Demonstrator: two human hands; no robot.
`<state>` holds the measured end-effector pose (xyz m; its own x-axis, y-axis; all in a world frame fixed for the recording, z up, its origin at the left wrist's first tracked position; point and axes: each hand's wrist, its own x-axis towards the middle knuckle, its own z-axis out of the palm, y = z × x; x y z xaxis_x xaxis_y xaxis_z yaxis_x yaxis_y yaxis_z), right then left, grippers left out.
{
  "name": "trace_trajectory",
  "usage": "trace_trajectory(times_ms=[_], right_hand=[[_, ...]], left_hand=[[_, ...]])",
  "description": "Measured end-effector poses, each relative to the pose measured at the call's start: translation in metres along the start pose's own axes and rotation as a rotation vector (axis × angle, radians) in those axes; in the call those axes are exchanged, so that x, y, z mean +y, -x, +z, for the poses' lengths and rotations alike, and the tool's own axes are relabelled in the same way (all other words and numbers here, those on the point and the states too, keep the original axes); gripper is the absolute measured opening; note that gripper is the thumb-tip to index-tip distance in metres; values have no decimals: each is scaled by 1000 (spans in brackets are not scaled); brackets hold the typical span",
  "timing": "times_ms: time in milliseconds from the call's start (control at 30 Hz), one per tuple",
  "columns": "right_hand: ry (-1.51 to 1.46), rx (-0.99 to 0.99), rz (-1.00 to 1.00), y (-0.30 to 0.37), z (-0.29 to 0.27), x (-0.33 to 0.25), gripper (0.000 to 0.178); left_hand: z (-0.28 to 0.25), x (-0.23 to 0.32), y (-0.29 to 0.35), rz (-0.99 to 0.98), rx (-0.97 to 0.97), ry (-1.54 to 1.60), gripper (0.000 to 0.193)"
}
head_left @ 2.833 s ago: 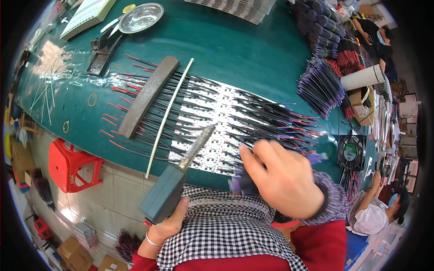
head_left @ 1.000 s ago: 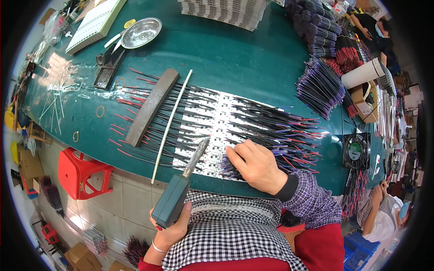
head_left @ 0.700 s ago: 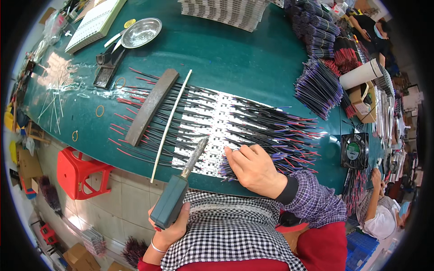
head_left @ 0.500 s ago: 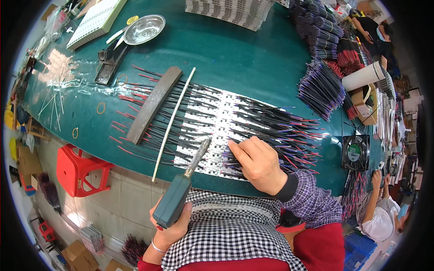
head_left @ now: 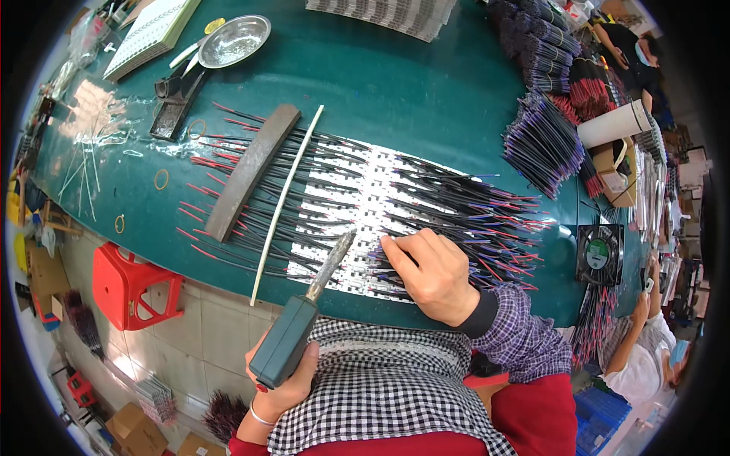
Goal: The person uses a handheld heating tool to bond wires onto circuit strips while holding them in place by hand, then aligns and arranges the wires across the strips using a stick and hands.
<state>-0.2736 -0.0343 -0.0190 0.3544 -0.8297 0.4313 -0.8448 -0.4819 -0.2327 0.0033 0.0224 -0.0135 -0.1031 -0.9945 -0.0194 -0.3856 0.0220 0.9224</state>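
My left hand (head_left: 283, 380) is wrapped round the green body of a soldering iron (head_left: 291, 334). The iron's dark, scaly tip touches or hovers over the white circuit board panel (head_left: 372, 186); which, I cannot tell. My right hand (head_left: 433, 273) pinches a wire against the panel just right of the tip, the wire mostly hidden by the fingers. Black wires with red ends (head_left: 220, 144) fan out leftward from the panel. Across them lie a dark flat bar (head_left: 252, 173) and a thin pale stick (head_left: 287, 205). Black, red and purple wires (head_left: 487, 228) spread out on the right.
A metal bowl (head_left: 236, 42) and a black holder (head_left: 179, 106) sit at the far left. Wire bundles (head_left: 541, 144) and a small fan (head_left: 599, 255) line the right side. A red stool (head_left: 133, 289) stands beside the table. Another person (head_left: 642, 342) works at right.
The view has shifted slightly, moving the tabletop things a little left and up. My hands keep nearly the same pose, iron and wire still held. The person at right has raised an arm.
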Motion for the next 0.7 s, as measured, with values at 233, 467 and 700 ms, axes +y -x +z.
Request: trace_trajectory(times_ms=[233, 467, 700], right_hand=[[36, 15, -25, -2, 2, 1, 29], [78, -11, -44, -5, 3, -3, 32], [38, -91, 11, -2, -4, -6, 36]], left_hand=[[1, 4, 2, -31, 25, -60, 14], [2, -3, -1, -3, -52, -13, 16], [3, -9, -1, 34, -101, -57, 23]])
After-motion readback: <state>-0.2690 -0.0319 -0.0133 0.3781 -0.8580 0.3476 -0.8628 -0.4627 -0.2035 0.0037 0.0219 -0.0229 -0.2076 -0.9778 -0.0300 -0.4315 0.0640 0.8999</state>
